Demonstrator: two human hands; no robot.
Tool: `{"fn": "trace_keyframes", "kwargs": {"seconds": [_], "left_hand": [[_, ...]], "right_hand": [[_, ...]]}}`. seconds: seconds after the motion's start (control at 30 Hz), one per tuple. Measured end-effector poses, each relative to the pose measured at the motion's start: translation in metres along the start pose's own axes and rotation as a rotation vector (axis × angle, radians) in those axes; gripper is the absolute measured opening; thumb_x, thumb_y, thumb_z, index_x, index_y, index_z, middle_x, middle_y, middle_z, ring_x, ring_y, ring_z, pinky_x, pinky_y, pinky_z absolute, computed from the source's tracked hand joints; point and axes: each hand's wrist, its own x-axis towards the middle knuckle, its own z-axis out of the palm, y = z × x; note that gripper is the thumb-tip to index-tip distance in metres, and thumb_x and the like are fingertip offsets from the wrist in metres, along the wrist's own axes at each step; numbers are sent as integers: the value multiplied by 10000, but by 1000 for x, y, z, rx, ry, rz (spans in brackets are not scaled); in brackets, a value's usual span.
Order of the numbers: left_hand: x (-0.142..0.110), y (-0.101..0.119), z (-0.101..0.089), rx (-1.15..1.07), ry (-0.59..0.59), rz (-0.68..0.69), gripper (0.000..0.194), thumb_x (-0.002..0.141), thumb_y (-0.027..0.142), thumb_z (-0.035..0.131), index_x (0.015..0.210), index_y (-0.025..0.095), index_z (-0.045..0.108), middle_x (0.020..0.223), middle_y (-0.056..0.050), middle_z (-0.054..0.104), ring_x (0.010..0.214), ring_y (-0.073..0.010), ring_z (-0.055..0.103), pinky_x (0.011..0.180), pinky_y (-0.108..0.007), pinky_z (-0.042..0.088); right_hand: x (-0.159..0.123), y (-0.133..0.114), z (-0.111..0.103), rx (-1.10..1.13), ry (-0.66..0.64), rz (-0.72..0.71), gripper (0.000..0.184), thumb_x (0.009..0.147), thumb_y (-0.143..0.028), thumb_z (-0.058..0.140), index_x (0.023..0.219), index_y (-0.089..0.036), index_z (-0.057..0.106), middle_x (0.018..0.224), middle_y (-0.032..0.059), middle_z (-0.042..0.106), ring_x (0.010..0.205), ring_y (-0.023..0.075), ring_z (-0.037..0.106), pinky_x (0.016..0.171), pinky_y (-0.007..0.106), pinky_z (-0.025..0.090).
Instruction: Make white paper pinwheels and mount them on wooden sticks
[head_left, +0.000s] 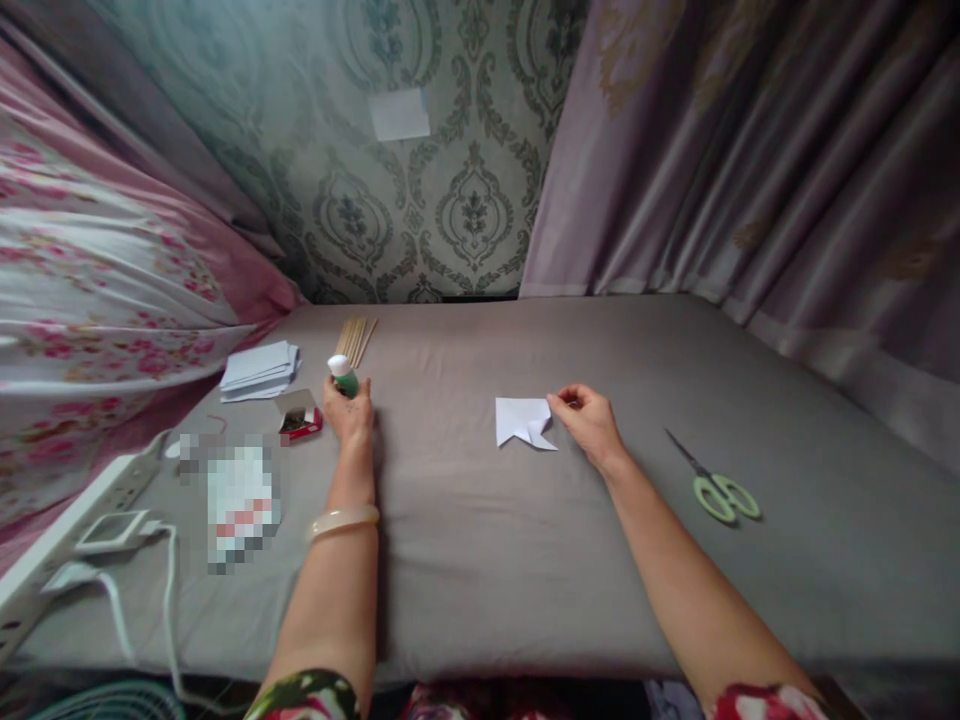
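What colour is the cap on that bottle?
The bottle cap is white, shown best in the head view.

Centre: paper [519,416], smooth and matt, over matt, faintly wrinkled cloth [465,540]. Left of centre: bottle [346,380], which I read as smooth plastic; sticks [352,342], bare wood by their look; bracelet [343,521], polished, its material unclear to me. Lower right: scissors [708,476], part metal, part smooth plastic. Lower left: power strip [49,562], plastic. Upper right: curtain [645,190], cloth with a soft sheen.
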Motion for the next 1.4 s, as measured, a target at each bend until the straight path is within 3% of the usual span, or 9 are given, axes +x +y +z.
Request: {"fn": "trace_keyframes", "kwargs": {"seconds": [0.1, 0.2, 0.33, 0.53, 0.77, 0.97, 1.07, 1.27, 1.4], "left_hand": [[1, 0, -3, -3, -15, 4, 226, 701, 295, 661, 869, 154, 607, 875, -79, 659, 908, -245, 609, 888, -383, 446], [-9, 11, -5, -135, -68, -14, 215, 656, 332, 684, 729, 150, 595, 703, -30, 609, 756, -202, 593, 793, -353, 468], [-52, 49, -2, -561, -317, -61, 342, 596, 441, 726, 699, 138, 605, 644, 2, 586, 650, -145, 569, 683, -295, 488], [-137, 102, -1, -949, -757, -277, 366, 547, 391, 822, 754, 137, 660, 752, -21, 669, 732, -143, 629, 788, -321, 508], [-162, 97, 0, -969, -912, -355, 333, 599, 371, 822, 801, 137, 699, 809, -42, 702, 755, -145, 639, 797, -307, 490], [-167, 96, 5, -970, -930, -371, 368, 613, 418, 802, 819, 129, 703, 836, -65, 706, 766, -161, 644, 791, -307, 498], [-168, 92, 8, -736, -959, -237, 362, 684, 421, 738, 894, 128, 712, 842, -79, 702, 742, -168, 628, 694, -284, 485], [-178, 86, -2, 50, -944, 415, 220, 846, 301, 562, 933, 166, 713, 808, -82, 683, 755, -201, 622, 693, -299, 442], [-189, 90, -12, 293, -961, 651, 290, 919, 280, 443, 1124, 209, 635, 956, -101, 661, 896, -221, 631, 722, -290, 448]], "right_hand": [[0, -2, 1, -1, -22, -14, 389, 582, -534, 706, 667, -180, 570, 619, -8, 581, 542, 122, 501, 545, 272, 426], [0, -3, 2, 4, -31, -36, 401, 594, -551, 700, 673, -183, 562, 620, -3, 587, 546, 126, 514, 536, 269, 430], [-5, -9, 5, 53, -128, -56, 421, 640, -574, 677, 756, -175, 605, 706, 32, 646, 593, 139, 572, 526, 257, 452], [-20, -24, 10, 145, -425, 6, 494, 698, -545, 679, 1041, -192, 630, 857, 47, 681, 610, 122, 606, 504, 232, 451], [-28, -29, 14, 199, -471, 11, 445, 645, -476, 745, 952, -167, 655, 628, -54, 537, 515, 82, 474, 465, 214, 363], [-28, -32, 12, 195, -434, 47, 458, 616, -464, 763, 950, -169, 661, 680, -17, 605, 596, 118, 551, 514, 229, 415], [-19, -31, 2, 225, -330, 21, 438, 652, -491, 730, 944, -173, 653, 751, 11, 633, 647, 137, 580, 537, 248, 452], [-3, -21, -13, 86, -75, -110, 435, 683, -481, 681, 986, -177, 613, 812, 34, 663, 663, 147, 591, 576, 264, 478], [-9, -23, -9, -148, -22, -238, 391, 761, -453, 626, 1034, -174, 636, 776, 38, 677, 657, 164, 604, 642, 288, 489]]}}
